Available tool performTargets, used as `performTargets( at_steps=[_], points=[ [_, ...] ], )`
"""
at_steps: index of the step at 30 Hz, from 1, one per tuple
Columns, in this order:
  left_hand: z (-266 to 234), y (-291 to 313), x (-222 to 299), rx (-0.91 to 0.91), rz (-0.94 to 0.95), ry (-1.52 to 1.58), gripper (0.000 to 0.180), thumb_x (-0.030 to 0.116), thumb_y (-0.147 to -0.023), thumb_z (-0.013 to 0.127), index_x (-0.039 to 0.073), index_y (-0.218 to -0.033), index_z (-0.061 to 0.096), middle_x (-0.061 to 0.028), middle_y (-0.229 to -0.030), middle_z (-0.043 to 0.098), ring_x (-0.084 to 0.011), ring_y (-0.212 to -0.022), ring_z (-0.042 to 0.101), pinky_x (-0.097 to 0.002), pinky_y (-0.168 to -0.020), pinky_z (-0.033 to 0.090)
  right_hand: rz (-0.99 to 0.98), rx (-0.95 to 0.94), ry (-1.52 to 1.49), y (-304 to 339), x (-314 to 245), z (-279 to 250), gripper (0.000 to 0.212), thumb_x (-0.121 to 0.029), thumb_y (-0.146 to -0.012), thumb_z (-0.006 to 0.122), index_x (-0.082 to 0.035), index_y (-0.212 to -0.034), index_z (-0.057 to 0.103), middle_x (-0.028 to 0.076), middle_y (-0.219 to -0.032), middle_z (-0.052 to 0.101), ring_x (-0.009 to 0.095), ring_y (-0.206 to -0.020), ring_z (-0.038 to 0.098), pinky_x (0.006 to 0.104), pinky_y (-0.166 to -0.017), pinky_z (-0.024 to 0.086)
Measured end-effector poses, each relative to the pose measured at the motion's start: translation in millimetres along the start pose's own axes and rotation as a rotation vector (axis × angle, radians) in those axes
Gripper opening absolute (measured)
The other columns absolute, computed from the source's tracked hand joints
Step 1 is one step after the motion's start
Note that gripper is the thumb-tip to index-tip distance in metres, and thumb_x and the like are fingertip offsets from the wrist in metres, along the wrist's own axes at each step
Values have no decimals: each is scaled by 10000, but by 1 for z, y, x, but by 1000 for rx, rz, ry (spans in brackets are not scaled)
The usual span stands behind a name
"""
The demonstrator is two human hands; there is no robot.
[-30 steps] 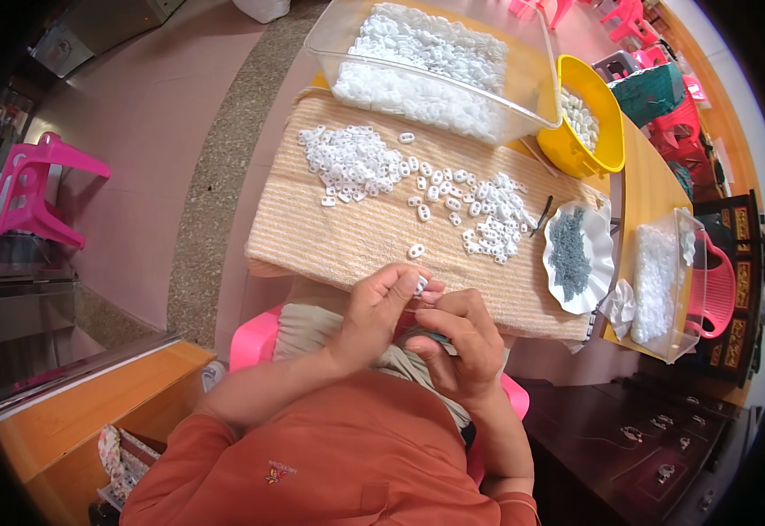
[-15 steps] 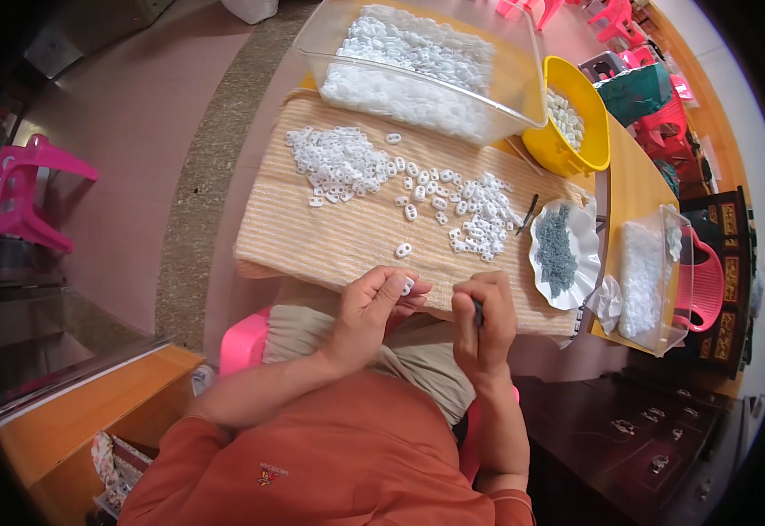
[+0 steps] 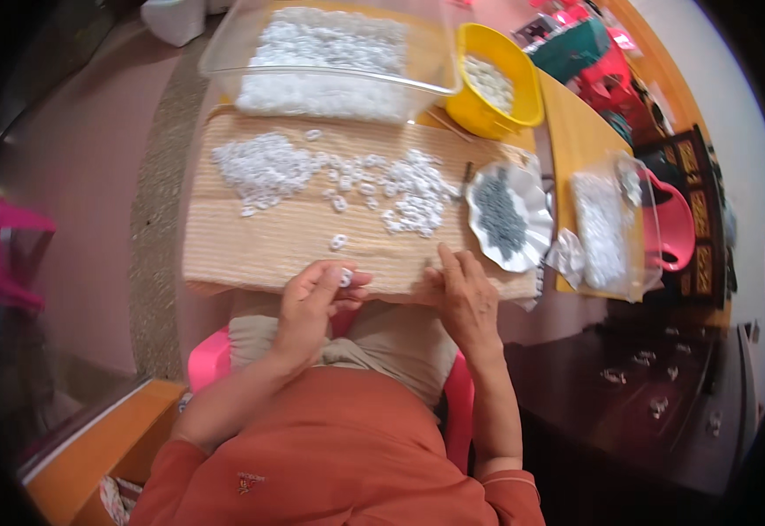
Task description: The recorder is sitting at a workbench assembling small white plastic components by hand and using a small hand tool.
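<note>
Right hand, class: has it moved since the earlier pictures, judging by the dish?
Yes: judged against the dish, the right hand has moved rightward, closer to it and farther from the left hand.

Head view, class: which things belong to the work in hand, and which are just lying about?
Likely in use:
white piece in the left hand
loose white pieces on the striped cloth
dish of grey bits

Likely just lying about:
pink stool, left
crumpled white bundle
pink chair, right

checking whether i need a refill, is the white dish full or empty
Not empty: the white dish holds many small grey pieces, with bare surface showing on its right. Their depth cannot be told.
</note>
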State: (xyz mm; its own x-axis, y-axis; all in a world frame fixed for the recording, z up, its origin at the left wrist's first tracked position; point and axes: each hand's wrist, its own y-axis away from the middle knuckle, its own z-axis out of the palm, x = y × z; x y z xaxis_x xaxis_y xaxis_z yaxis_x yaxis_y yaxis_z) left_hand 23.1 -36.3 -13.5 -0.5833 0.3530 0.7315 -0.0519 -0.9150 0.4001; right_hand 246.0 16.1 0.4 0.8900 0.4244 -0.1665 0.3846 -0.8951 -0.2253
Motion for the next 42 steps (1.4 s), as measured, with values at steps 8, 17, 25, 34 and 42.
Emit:
performTargets(
  at_steps=[8,17,25,34,42],
  points=[
    [8,3,-4,8,-17,-24,255,251,-977,494,25,-1073,566,-111,-959,664,-152,-816,634,-279,-715,524,158,-211,-99,63,24,-51,424,-40,-840,546,83,-1233,449,209,-891,560,375,-864,540,451,-758,442],
    [6,9,-7,-102,-33,-14,220,232,-979,497,32,-1052,553,-91,-923,658,-134,-770,626,-245,-655,518,-43,102,492,71,-2,-266,343,38,-706,586,-48,-1034,642,111,-943,608,289,-855,605,396,-785,501],
    [9,12,-6,-148,-33,-5,246,248,-978,496,27,-1063,562,-85,-941,665,-127,-786,622,-258,-698,517,116,71,1408,78,-17,-440,225,-74,-781,541,-63,-979,645,93,-1018,633,250,-898,598,405,-887,453],
    [8,12,-1,-175,-47,42,258,268,-969,518,34,-1070,560,-88,-946,667,-128,-773,627,-256,-683,521,527,-108,1494,65,-40,-484,94,-60,-824,501,-28,-764,566,148,-779,584,328,-800,613,426,-710,499],
    [2,13,0,-133,-51,65,255,267,-968,518,41,-1081,558,-79,-944,671,-117,-755,625,-249,-673,511,526,-165,1560,77,-27,-522,32,-36,-770,605,-36,-754,578,135,-779,616,332,-801,632,426,-708,511]
  ],
)
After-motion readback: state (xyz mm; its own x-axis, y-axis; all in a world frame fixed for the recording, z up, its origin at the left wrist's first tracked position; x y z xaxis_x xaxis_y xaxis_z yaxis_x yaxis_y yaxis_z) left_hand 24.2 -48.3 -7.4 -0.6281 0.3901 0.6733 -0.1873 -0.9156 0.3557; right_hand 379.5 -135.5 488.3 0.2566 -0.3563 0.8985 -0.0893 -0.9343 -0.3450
